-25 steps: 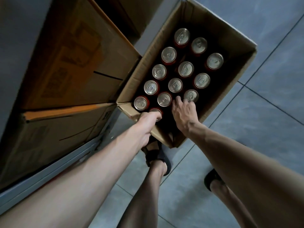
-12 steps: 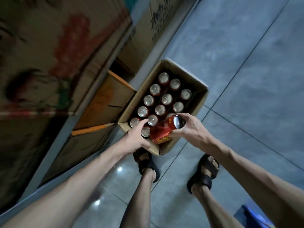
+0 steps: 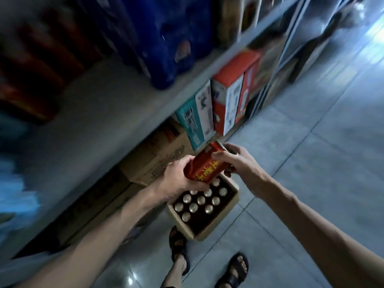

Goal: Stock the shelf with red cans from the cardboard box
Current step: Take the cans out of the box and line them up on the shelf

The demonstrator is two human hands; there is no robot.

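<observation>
Red can (image 3: pixel 207 169) (tilted) between left hand (image 3: pixel 178 179) and right hand (image 3: pixel 239 161)

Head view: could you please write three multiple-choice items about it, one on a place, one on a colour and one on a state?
1. Where does the cardboard box stand? A on a trolley; B on the floor beside the shelf; C on a chair.
2. What colour is the lettering on the held red can? A yellow; B green; C blue.
3. How is the box? A taped shut; B tipped on its side; C open, can tops showing.
Answers: B, it sits on the floor; A, yellow characters on its red side; C, silver tops show inside.
</observation>
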